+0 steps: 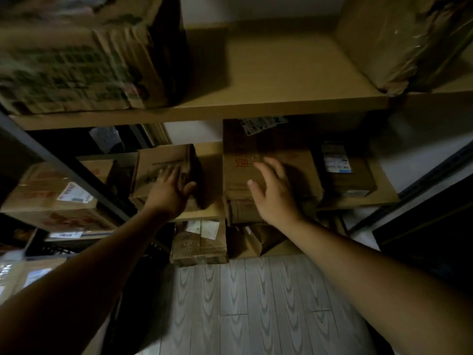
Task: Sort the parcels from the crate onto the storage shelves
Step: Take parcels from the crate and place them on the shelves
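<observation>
A small brown cardboard parcel [163, 165] sits on the middle shelf [210, 211], left of centre. My left hand [169, 190] lies on its top with the thumb wrapped round its right front corner. To the right stands a larger brown box [268, 139] with red print and a torn label. My right hand [273, 193] hovers in front of that box, fingers spread, holding nothing. Whether it touches the box is unclear. The crate is not in view.
On the upper shelf [256, 106] a large printed box [76, 55] stands left and a taped box [399, 42] right, bare board between. A labelled box [345, 172] sits at the middle shelf's right. More boxes [199, 242] stand below. A dark upright [76, 170] crosses at left.
</observation>
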Demonstrator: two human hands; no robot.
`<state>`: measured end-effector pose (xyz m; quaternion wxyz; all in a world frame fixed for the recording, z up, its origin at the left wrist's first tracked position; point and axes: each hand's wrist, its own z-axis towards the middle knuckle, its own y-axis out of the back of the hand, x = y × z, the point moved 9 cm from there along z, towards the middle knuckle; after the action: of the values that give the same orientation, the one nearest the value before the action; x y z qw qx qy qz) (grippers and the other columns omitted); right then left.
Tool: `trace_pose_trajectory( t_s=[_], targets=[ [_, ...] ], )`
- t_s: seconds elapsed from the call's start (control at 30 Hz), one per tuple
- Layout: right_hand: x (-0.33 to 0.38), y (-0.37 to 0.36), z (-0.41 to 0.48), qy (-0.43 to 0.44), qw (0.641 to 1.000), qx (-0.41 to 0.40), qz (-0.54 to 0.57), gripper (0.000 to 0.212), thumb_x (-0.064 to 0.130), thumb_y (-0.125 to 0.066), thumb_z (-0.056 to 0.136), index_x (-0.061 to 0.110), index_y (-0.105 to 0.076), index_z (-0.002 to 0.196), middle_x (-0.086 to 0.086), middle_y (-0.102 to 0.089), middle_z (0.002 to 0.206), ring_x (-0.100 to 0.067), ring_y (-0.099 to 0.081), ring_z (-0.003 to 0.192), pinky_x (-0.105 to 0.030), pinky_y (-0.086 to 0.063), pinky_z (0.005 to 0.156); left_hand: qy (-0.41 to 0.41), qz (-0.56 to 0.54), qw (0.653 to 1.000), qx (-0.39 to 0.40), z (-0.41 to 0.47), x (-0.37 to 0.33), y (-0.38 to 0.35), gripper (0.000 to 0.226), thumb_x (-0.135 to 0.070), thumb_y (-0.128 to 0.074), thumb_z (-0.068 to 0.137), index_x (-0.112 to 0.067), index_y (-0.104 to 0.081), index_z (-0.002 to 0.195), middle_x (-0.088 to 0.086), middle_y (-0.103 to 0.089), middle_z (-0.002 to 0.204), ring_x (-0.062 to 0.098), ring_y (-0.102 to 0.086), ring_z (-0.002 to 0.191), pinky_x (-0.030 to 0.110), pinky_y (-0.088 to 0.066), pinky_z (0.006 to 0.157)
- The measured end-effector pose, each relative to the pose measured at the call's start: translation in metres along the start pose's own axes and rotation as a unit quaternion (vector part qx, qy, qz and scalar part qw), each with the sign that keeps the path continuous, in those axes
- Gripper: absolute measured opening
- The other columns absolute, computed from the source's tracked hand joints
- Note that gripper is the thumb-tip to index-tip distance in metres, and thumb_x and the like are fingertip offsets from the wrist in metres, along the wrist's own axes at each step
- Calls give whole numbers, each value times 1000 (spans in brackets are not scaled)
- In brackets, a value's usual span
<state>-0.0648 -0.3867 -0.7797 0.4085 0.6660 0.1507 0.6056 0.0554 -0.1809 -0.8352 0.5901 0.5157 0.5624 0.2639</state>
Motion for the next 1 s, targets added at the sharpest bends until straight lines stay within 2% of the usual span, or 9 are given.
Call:
trace_pose_trajectory(
  t_s=[0.07, 0.2, 0.37, 0.43, 0.53, 0.67, 0.73, 0.8, 1.0],
  targets=[
    [33, -35, -3, 39, 998, 40, 38, 42, 28, -48, 97, 19, -45, 138, 2, -34, 146, -16, -35, 131, -23, -32, 98, -8, 92, 996, -12, 10, 36, 10, 62, -52, -24, 93, -23, -33, 147, 7, -4, 160, 30, 2, 146, 50, -15, 116],
    [63, -119, 0, -20, 981, 142, 129, 46, 30, -46, 99, 22, -38, 143, -2, -40, 145, -22, -42, 129, -32, -40, 102, 49, 18, 998, -39, 21, 102, 16, 70, -50, -47, 91, -20, -22, 149, 12, -15, 157, 34, -12, 143, 49, -19, 114],
    [55, -200, 16, -150, 964, 198, 96, 74, 39, -43, 98, 24, 6, 152, -5, -10, 160, -31, -22, 143, -41, -29, 111, 97, -109, 989, 6, 32, 141, -5, 60, -41, -52, 92, -19, -30, 143, 11, -40, 141, 34, -47, 120, 41, -43, 93],
    [48, -216, 17, -193, 952, 203, 124, 79, 39, -44, 98, 25, 12, 151, -5, -12, 159, -31, -23, 142, -40, -29, 111, 132, -169, 977, 22, 28, 149, -12, 56, -43, -50, 93, -18, -34, 140, 12, -51, 130, 31, -56, 105, 37, -47, 85],
    [42, -221, 14, -217, 946, 189, 148, 79, 36, -47, 97, 26, 9, 152, -4, -19, 158, -31, -27, 141, -42, -29, 110, 152, -229, 961, 24, 21, 156, -17, 48, -43, -52, 93, -12, -46, 128, 10, -59, 117, 28, -59, 97, 38, -49, 81],
    [48, -212, 0, -214, 948, 168, 165, 65, 32, -52, 95, 23, -19, 151, -3, -37, 149, -27, -39, 135, -44, -36, 108, 160, -261, 951, 42, -5, 158, -19, 43, -38, -55, 92, -9, -49, 123, 10, -61, 116, 27, -60, 96, 35, -47, 76],
    [52, -205, -10, -217, 948, 163, 169, 60, 27, -52, 96, 21, -25, 149, -3, -39, 148, -25, -39, 134, -39, -37, 107, 176, -303, 936, 26, -22, 157, -16, 41, -36, -56, 92, -12, -47, 124, 5, -58, 114, 24, -58, 95, 36, -48, 76],
    [57, -194, -21, -220, 946, 162, 173, 60, 23, -52, 96, 22, -24, 149, -2, -38, 147, -25, -38, 134, -33, -36, 101, 189, -335, 923, 11, -40, 152, -8, 43, -31, -57, 92, -13, -44, 129, 4, -55, 113, 25, -58, 96, 36, -47, 74],
    [73, -156, -54, -240, 941, 154, 185, 66, 16, -51, 97, 25, -15, 151, -4, -33, 151, -25, -33, 138, -37, -33, 106, 169, -449, 877, 40, -86, 127, 22, 49, -29, -56, 93, -14, -35, 135, 5, -52, 117, 21, -55, 98, 28, -49, 69]
  ],
)
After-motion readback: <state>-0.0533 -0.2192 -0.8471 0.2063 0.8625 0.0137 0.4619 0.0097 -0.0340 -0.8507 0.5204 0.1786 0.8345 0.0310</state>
